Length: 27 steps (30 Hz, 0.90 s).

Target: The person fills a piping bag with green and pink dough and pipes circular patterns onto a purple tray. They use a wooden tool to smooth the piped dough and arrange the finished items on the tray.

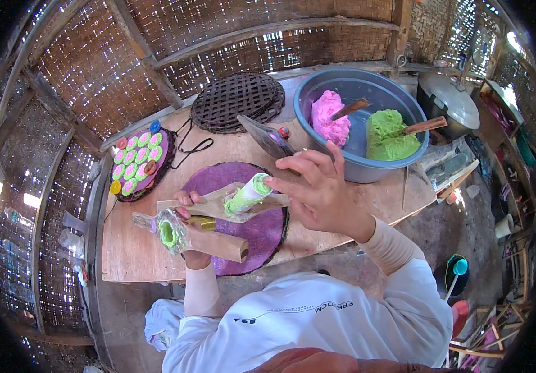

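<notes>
My left hand (pixel 193 247) grips a wooden press (pixel 224 247), whose short cylinder (pixel 168 232) has green paste inside and around it. A second wooden piece (pixel 190 202) carries an upright pale tube (pixel 249 193) smeared with green paste, also in my left hand's grasp. My right hand (pixel 315 190) has its fingers apart, one fingertip touching the tube's top. Beneath lies a round purple mat (pixel 252 248). Beyond my right hand, a dark wooden-handled tool (pixel 263 137) leans with a small red piece on it.
A blue basin (pixel 361 169) holds pink dough (pixel 330 124) and green dough (pixel 386 146) with wooden sticks. At left is a tray of pink-and-green pieces (pixel 137 158). Woven dark trays (pixel 234 99) lie at the back, a metal pot (pixel 451 102) at right. The plywood table (pixel 125 248) ends before my torso.
</notes>
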### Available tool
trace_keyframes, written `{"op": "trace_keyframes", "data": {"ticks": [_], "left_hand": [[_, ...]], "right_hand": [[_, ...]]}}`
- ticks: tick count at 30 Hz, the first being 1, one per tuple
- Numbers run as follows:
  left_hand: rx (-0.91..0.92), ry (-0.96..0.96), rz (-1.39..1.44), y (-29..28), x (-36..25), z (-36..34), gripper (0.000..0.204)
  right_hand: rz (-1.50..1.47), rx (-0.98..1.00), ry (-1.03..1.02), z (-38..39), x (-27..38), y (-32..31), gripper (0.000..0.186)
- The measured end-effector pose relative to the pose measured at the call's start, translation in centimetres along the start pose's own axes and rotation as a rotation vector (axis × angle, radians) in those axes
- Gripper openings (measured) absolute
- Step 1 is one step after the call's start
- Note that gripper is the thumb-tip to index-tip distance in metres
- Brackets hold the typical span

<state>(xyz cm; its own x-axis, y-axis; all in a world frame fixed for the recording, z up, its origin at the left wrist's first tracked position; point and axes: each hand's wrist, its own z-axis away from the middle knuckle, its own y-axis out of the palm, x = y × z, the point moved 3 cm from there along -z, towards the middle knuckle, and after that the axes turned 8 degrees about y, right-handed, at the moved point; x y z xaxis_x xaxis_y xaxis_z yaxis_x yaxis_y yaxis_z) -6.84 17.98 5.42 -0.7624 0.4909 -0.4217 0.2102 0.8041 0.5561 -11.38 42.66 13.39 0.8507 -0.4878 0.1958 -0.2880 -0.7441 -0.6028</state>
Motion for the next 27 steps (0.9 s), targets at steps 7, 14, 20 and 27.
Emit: {"op": "trace_keyframes", "data": {"ticks": [7,14,20,27], "left_hand": [[-0.068,0.063,-0.241,1.6,0.4,-0.8,0.025],[0.037,0.462,-0.810,1.7,-3.2,-3.6,0.030],[0.107,0.482,-1.051,4.5,-0.1,-5.2,0.035],[0.089,0.451,-0.897,2.1,2.3,-5.5,0.037]], "right_hand": [[-0.007,0.077,0.053,0.3,-1.2,-0.3,0.047],[0.854,0.130,0.286,-1.8,-17.5,-7.1,0.019],[1.282,0.798,0.525,4.8,-30.2,-6.8,0.018],[1.287,0.591,0.573,-0.2,-19.8,-14.5,0.015]]}}
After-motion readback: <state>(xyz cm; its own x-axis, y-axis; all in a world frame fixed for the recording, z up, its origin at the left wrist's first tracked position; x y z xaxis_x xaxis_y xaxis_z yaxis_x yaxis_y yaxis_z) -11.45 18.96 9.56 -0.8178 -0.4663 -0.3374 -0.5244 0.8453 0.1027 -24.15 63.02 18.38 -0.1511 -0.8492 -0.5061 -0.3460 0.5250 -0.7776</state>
